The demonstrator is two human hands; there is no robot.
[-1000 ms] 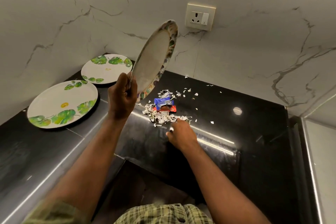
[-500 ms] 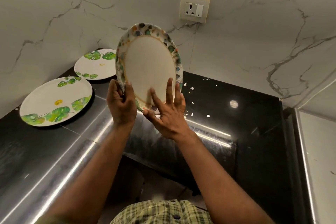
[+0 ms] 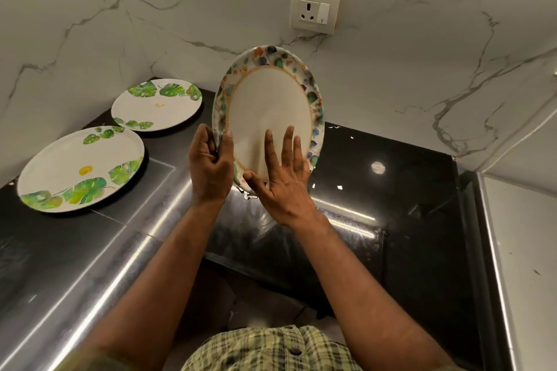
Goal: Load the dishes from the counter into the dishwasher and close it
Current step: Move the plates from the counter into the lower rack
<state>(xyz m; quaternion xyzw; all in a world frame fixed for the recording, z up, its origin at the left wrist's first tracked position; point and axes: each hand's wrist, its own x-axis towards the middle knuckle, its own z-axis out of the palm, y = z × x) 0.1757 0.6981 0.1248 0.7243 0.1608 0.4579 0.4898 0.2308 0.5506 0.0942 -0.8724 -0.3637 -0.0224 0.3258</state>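
The oval plate (image 3: 268, 111) stands nearly upright in the middle of the frame, lifted clear of the black counter (image 3: 407, 190), its patterned rim facing the camera. The left hand (image 3: 211, 166) pinches the plate's lower left edge, thumb on the face and fingers curled behind. The right hand (image 3: 283, 172) lies flat against the lower face, fingers straight and spread, holding nothing. That is the weak spot: one pinch at the rim carries the whole plate, so if the flat palm pushes or wipes too hard, the plate could pivot out of the thumb and drop onto the hard counter. White scraps (image 3: 340, 187) lie scattered on the counter at centre right. Two leaf-print plates (image 3: 81, 169) wait at left, still to be loaded; the dishwasher is not in view.
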